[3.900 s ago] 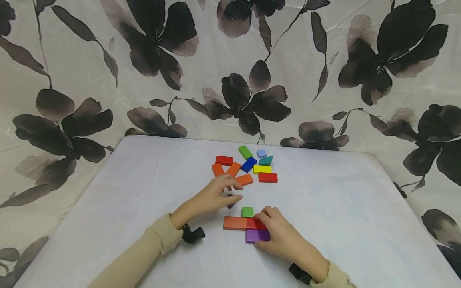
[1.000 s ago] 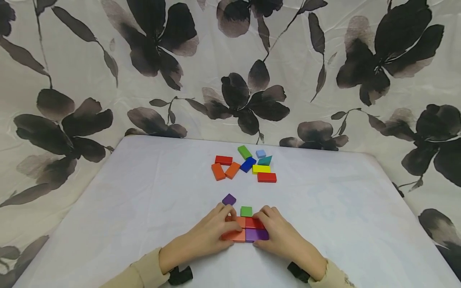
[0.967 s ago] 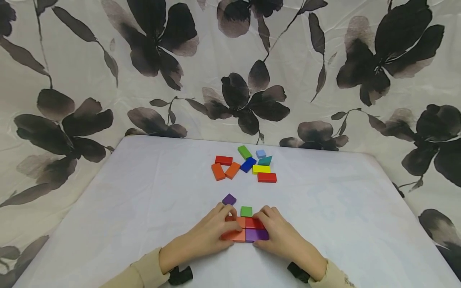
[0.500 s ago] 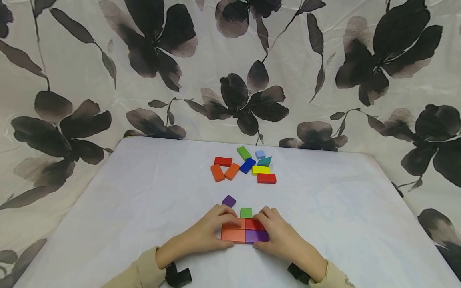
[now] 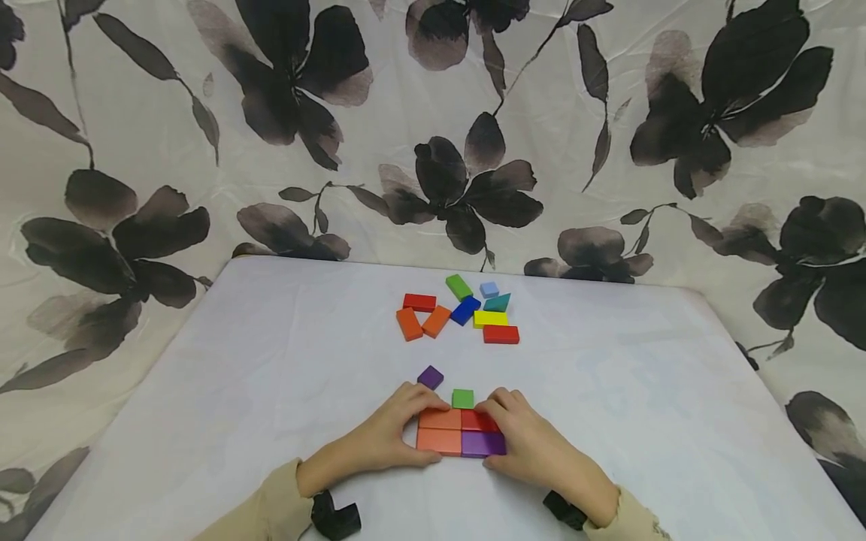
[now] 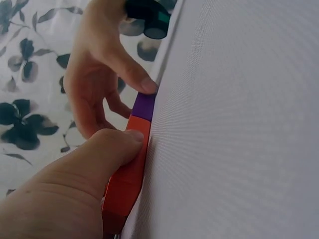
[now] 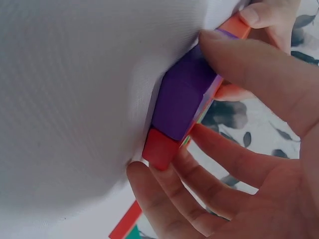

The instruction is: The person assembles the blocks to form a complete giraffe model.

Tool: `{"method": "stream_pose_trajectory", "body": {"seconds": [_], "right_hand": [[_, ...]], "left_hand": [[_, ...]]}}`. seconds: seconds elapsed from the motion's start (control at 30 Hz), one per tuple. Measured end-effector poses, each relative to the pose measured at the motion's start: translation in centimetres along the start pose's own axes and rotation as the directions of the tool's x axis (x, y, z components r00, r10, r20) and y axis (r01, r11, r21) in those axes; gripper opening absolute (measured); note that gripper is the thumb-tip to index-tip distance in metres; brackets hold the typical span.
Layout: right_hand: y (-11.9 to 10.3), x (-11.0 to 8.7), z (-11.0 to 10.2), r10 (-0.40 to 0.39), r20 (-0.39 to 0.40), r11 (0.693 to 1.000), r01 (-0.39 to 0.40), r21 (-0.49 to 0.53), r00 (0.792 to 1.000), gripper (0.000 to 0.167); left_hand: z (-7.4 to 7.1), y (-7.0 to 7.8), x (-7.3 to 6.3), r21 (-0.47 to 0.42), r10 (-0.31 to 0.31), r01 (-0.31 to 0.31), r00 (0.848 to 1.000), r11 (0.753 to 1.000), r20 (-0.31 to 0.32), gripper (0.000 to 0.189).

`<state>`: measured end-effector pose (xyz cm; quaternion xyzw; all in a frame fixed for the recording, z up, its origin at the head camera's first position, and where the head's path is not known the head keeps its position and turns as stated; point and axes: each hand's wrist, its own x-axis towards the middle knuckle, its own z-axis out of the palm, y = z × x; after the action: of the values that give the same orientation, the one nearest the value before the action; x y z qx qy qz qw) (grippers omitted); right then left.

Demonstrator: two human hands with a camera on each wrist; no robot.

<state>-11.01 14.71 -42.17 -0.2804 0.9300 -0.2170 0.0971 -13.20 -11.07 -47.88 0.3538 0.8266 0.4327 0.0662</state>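
Four rectangular wooden blocks lie flush in two rows on the white table: a near orange block (image 5: 438, 442), a far orange block (image 5: 438, 418), a red block (image 5: 476, 420) and a purple block (image 5: 483, 443). My left hand (image 5: 387, 430) grips the orange pair from the left, thumb at the near edge, fingertips at the far edge. On the right my right hand (image 5: 531, 445) pinches the purple and red blocks the same way; its thumb touches the purple block (image 7: 182, 94) in the right wrist view. A green block (image 5: 463, 399) touches or nearly touches the far row.
A dark purple block (image 5: 431, 376) lies just beyond my left fingers. Farther back sits a loose group: red block (image 5: 420, 302), orange block (image 5: 409, 324), blue block (image 5: 466, 310), yellow block (image 5: 490, 319), teal triangle (image 5: 498, 302) and others. A floral cloth (image 5: 379, 128) hangs behind.
My left hand has come back from the far group; one orange block from there now lies left of the purple block. Its fingers have since slid to the far edge. My right hand stays nearly still.
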Motion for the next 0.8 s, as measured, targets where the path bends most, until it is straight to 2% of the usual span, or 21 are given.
{"method": "stream_pose_trajectory", "body": {"seconds": [0.33, 0.8], "right_hand": [[0.14, 0.29, 0.03, -0.010, -0.018, 1.000, 0.010, -0.010, 1.000, 0.057], [0.46, 0.78, 0.24, 0.000, -0.041, 1.000, 0.000, 0.007, 0.999, 0.057]], "left_hand": [[-0.37, 0.07, 0.11, -0.021, -0.026, 0.027, 1.000, 0.999, 0.010, 0.056], [-0.66, -0.34, 0.20, -0.014, -0.008, 0.008, 1.000, 1.000, -0.022, 0.057]]}}
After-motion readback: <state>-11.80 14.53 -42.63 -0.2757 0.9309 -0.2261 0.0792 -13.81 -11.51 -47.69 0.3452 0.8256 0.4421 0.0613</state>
